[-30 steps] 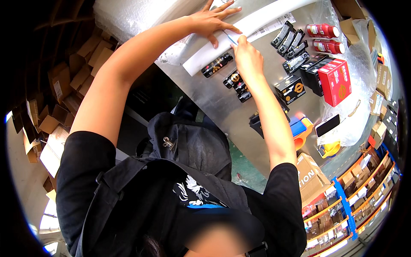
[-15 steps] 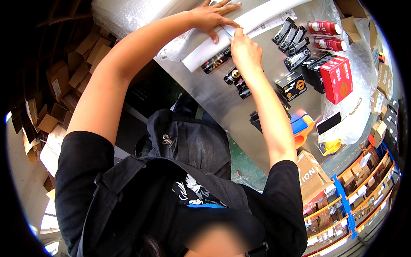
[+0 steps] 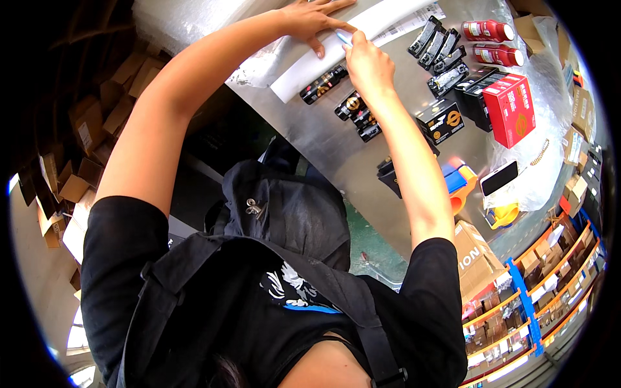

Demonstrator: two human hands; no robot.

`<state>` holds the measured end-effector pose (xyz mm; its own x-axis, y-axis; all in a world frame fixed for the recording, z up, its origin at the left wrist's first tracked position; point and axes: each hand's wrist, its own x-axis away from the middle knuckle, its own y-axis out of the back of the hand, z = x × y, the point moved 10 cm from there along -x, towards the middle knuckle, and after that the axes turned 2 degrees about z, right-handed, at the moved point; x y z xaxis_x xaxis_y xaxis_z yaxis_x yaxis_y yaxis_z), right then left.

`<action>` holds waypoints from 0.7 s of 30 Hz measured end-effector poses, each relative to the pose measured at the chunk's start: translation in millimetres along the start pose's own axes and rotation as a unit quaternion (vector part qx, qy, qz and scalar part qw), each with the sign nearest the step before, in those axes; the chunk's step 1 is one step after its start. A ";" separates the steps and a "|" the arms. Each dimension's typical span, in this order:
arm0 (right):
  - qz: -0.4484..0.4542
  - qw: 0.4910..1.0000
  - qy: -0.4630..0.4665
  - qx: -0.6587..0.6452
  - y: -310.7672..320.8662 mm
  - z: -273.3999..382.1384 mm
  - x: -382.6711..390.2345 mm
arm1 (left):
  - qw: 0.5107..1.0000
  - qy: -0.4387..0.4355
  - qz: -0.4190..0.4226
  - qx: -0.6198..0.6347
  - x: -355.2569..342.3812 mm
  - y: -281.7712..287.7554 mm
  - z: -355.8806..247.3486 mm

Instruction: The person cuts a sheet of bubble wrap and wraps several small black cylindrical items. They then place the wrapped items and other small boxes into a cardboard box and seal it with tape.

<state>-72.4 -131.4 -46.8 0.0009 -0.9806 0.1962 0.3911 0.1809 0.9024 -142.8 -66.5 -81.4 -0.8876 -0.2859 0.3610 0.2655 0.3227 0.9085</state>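
A long, smooth white strip (image 3: pixel 291 79) is laid across the grey metal tabletop (image 3: pixel 310 129), its far end cropped. It is partly covered by the left hand (image 3: pixel 312 21), grip spread wide and empty, fingertips partly cut off. A slim pale-blue tool (image 3: pixel 344 38), mostly hidden, is clasped in the right hand's (image 3: pixel 370 64) closed grip.

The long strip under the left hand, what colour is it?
White. The strip shows best in the head view.
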 end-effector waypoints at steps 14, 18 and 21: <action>0.018 0.999 -0.029 -0.026 -1.0 -1.0 0.9 | 1.000 -0.009 -0.023 0.001 -1.5 -4.8 3.0; 0.026 0.999 -0.027 -0.008 -2.6 -0.7 -1.2 | 0.999 -0.025 -0.046 -0.003 -1.4 -6.7 4.9; 0.033 0.999 -0.013 0.017 -0.6 0.6 0.0 | 0.999 -0.021 -0.046 0.007 -0.9 -5.2 6.6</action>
<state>-73.2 -131.4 -47.2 0.0020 -0.9642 0.2651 0.3603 0.2480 0.8993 -145.8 -62.0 -87.9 -0.9233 -0.2764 0.2668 0.1775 0.3089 0.9344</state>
